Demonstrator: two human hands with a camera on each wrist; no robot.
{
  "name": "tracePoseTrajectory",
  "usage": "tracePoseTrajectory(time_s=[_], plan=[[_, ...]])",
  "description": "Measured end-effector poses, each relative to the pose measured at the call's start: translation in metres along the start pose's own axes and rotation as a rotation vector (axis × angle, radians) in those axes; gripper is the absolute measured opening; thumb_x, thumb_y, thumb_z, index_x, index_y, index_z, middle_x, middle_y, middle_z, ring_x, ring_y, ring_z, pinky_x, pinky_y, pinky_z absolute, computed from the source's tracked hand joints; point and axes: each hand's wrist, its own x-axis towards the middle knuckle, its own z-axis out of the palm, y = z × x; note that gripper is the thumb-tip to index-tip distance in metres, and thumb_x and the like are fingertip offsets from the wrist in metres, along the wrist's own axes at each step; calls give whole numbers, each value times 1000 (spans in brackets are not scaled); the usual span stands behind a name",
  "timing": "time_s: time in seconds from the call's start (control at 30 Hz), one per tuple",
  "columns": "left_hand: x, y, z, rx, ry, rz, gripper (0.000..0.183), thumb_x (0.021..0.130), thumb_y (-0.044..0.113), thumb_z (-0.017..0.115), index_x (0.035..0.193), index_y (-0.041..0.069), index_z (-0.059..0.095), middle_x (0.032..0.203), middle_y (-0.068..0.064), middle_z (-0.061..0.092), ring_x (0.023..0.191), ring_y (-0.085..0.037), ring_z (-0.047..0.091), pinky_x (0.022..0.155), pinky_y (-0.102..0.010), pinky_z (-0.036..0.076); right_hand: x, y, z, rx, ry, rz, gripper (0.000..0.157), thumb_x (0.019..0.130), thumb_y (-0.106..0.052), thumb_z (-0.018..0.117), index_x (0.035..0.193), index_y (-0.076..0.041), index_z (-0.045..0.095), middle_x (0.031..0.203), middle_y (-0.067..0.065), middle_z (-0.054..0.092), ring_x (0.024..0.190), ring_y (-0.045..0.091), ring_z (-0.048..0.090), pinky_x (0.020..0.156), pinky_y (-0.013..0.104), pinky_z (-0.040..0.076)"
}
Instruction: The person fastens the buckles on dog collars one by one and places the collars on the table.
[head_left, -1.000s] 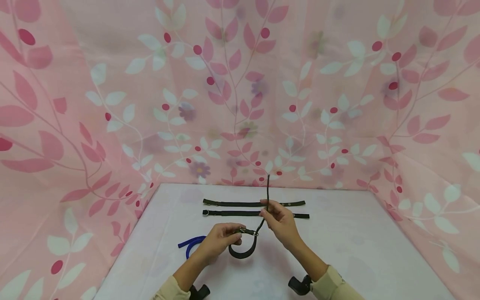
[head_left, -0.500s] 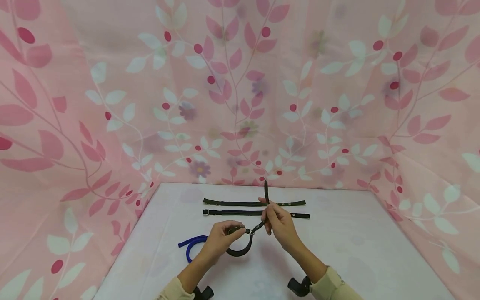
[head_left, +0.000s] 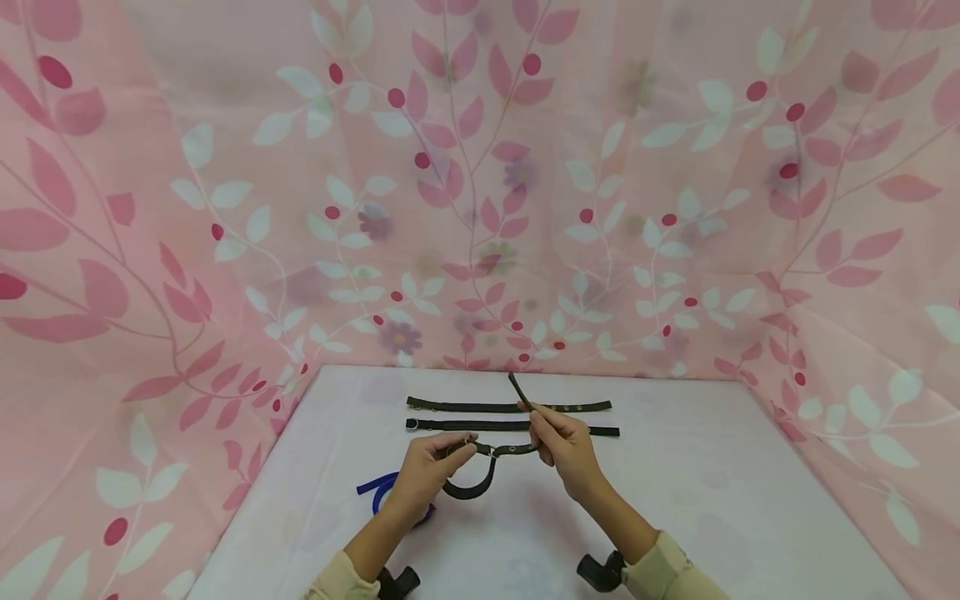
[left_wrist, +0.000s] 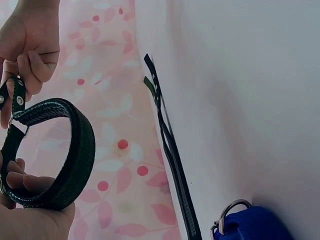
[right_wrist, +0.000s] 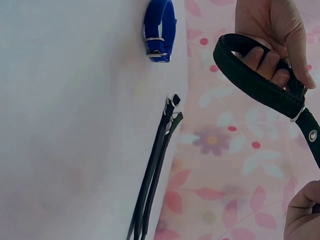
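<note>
A dark green collar (head_left: 468, 493) with metal eyelets is bent into a loop, raised above the table. My left hand (head_left: 424, 477) holds it by the buckle end, the fingers passing inside the loop in the left wrist view. Its strap tail runs through a metal ring (right_wrist: 298, 114) and on to my right hand (head_left: 567, 450), which pinches it between thumb and fingers. The free tip (head_left: 517, 387) sticks up beyond those fingers. A blue collar (head_left: 377, 482) lies curled on the table, partly hidden behind my left hand and forearm.
Two dark collars, an upper one (head_left: 465, 407) and a lower one (head_left: 465, 426), lie straight and side by side toward the back of the white table (head_left: 712, 483). Pink floral cloth (head_left: 480, 208) hangs behind and at both sides.
The strap tail has swung from upright to leaning left, and its stretch between the hands is now nearly level. My left hand has shifted slightly left and up with the loop.
</note>
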Motion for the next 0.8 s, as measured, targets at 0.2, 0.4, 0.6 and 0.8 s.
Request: tracePoseTrajectory(time_s=[0.2,0.4,0.6,0.8], plan=[[0,-1,-5,-36,-35,-24,35,90,20,74,118,0,70,103,-3,72,71,-7,50,60,-18,44,-2,2,-1,1,-35,-32,38,102,-11,54,122,21,55,67,6,52,47,14,30,41,27,25],[-2,5,-9,4,-111,9,36,93,23,70,121,1,69,110,-7,70,76,-7,52,64,-17,45,-2,4,-3,-61,-53,-43,29,100,-7,57,116,17,62,63,11,49,48,4,33,40,22,24],[-2,9,-11,18,-59,9,36,93,23,70,121,1,69,109,-7,69,76,-9,51,63,-18,44,-3,7,-2,-136,-91,-66,26,98,-4,58,116,13,65,64,18,49,52,3,38,42,21,31],[-3,12,-12,36,-51,66,33,93,20,69,119,-1,69,111,-10,69,77,-9,51,63,-17,44,-6,8,-2,-201,-133,-46,23,97,-5,60,113,8,69,69,11,58,58,3,44,47,20,38]])
